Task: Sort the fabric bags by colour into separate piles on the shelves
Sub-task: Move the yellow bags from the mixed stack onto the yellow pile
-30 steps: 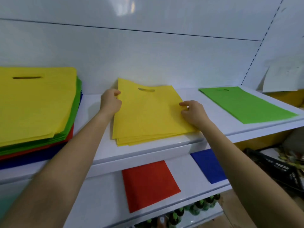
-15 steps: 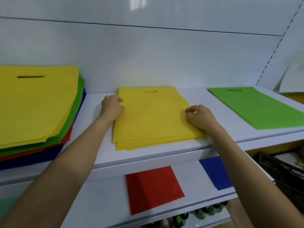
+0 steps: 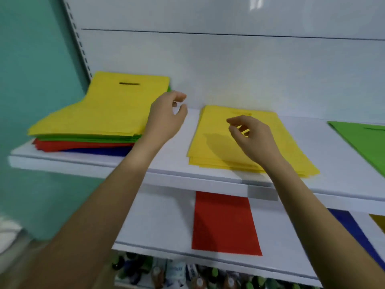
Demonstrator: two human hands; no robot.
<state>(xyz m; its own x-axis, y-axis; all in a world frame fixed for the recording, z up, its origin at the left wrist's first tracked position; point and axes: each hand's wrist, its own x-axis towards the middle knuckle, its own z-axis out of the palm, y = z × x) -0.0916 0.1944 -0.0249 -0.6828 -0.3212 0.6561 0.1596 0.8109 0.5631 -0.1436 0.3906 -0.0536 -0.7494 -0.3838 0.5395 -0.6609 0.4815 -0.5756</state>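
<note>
Yellow pile [image 3: 212,142] lay flat on the upper shelf [image 3: 166,170]. Our right hand [image 3: 254,138] hovered over it, fingers loosely curled, gripping nothing. Our left hand [image 3: 166,115] hung just left of the pile, fingers apart, also empty. It was close to the mixed stack [image 3: 100,115] farther left, which had yellow on top. Green bag [image 3: 364,142] lay right of the pile. Red bag [image 3: 225,222] lay below it, blue bag [image 3: 350,226] below-right.

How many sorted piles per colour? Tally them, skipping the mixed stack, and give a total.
Yellow pile: 1
Green pile: 1
Red pile: 1
Blue pile: 1
Total: 4
The dark yellow corner at the lower right edge is too cropped to count.
</note>
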